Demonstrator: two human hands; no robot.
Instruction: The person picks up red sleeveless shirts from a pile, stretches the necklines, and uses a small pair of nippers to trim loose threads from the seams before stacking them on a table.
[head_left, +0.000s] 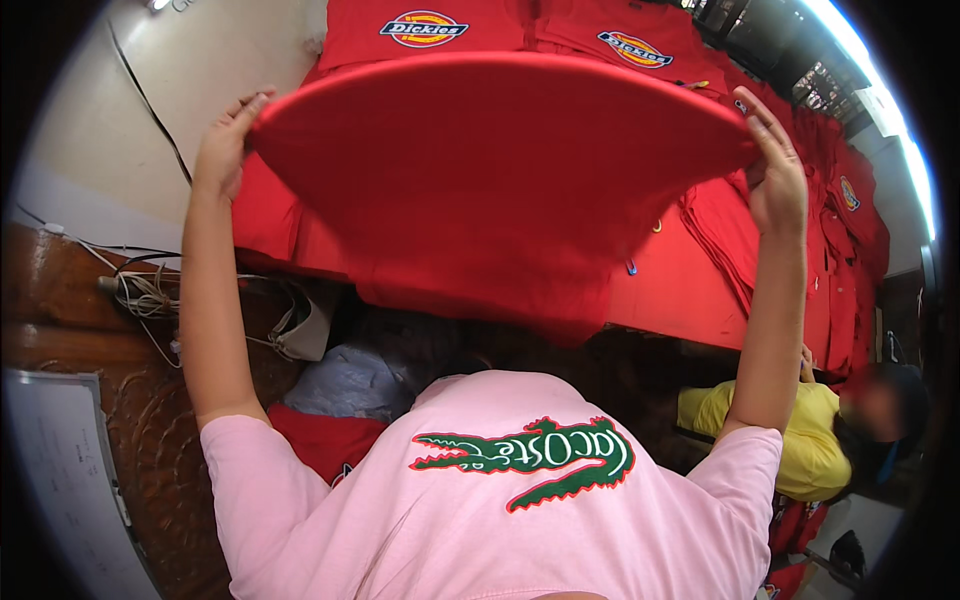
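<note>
Between my two raised hands a red T-shirt point(500, 160) is stretched wide, its far edge bowed upward and its near part hanging down over the table's front edge. My left hand point(224, 150) grips its left corner, fingers closed on the cloth. At the opposite corner my right hand point(778, 170) holds the fabric, its thumb side partly hidden. The side turned to me is plain red. Beyond it, folded red T-shirts point(425, 60) with a printed chest emblem lie on the red-covered table point(665, 300).
More red shirts point(845, 220) pile up at the right. A person in a yellow shirt point(815, 440) is close by on my right. Tangled cables point(150, 300) hang at the left. A grey plastic bag point(350, 385) and a red cloth point(325, 440) lie below the table edge.
</note>
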